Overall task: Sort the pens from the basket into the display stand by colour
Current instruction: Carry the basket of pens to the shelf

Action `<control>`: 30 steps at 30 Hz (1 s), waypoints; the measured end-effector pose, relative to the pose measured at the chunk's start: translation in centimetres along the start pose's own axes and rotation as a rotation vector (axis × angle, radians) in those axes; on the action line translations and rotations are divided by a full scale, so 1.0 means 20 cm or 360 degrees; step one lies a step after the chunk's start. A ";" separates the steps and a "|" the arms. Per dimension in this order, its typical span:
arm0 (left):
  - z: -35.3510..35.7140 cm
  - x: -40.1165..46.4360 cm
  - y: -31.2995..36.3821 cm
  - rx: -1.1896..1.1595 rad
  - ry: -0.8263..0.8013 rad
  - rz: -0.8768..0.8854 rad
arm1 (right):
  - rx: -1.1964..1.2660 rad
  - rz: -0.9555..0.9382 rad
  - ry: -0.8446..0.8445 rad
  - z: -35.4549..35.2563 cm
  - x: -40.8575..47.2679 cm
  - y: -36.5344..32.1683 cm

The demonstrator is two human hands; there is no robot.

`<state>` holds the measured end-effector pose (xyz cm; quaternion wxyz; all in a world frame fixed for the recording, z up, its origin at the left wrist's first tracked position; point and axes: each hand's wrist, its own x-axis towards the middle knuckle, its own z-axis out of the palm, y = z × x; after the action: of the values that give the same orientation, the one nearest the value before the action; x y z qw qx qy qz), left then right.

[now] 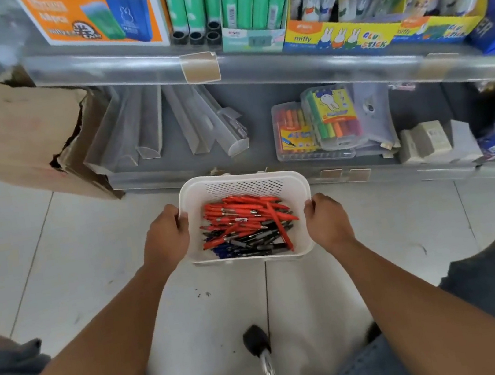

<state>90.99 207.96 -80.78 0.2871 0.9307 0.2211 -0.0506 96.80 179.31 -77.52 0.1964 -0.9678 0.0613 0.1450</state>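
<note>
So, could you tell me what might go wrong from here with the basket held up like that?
1. The white basket is held by its side rims alone, left hand and right hand; a tilt could spill the pens onto the tiled floor.
2. Red pens, black pens and blue pens lie tangled; picking one may drag others out.
3. No display stand is clearly visible.

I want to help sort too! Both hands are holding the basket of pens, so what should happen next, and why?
Probably set the basket down on the floor. The left hand and right hand both grip its sides, so neither is free to pick out a pen. The red pens, black pens and blue pens lie mixed together.
</note>
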 end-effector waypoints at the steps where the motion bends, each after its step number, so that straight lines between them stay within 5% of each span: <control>1: 0.01 -0.01 0.00 0.0001 0.0002 0.0004 | -0.0010 0.0005 -0.0004 0.00 0.00 0.00; 30: 0.14 0.05 0.04 0.0267 -0.0096 -0.0084 | -0.0009 0.0221 -0.0144 0.04 0.05 0.02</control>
<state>92.30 206.13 -82.91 0.2131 0.9434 0.2318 -0.1046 97.43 179.18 -78.76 0.1856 -0.9543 0.1191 0.2019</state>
